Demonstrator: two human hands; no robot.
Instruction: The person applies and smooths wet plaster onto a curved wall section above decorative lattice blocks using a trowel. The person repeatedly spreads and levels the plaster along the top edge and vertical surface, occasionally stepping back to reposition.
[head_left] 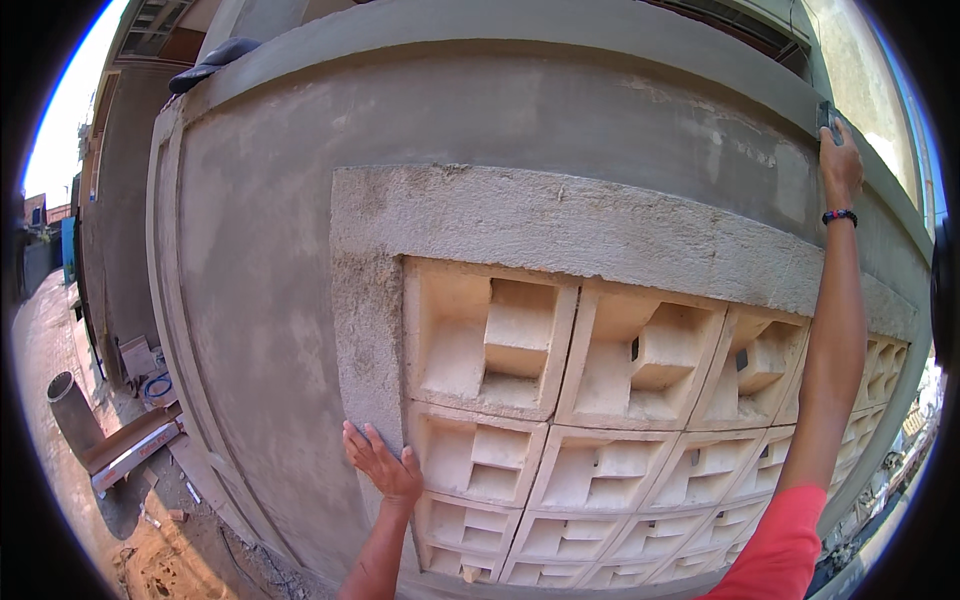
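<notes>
My left hand (pixel 384 466) lies with spread fingers against the rough cement border (pixel 362 300), beside the cream ventilation blocks (pixel 480 440). Up at the right, my right hand (pixel 842 160) reaches with a raised arm to the top of the grey plastered wall (pixel 560 110). Its fingers are closed round a small dark, flat tool (pixel 825 116), pressed against the ledge (pixel 700 55) or very near it. The tool's exact kind is hidden by the hand. The wall's plaster shows lighter patches below that hand.
A dark cap (pixel 213 63) sits on the ledge's left end. Down at the left, a grey pipe (pixel 74 410), a long carton (pixel 138 452) and a blue coil (pixel 157 386) lie near sand (pixel 165 560) and rubble. A paved lane (pixel 45 340) runs along the far left.
</notes>
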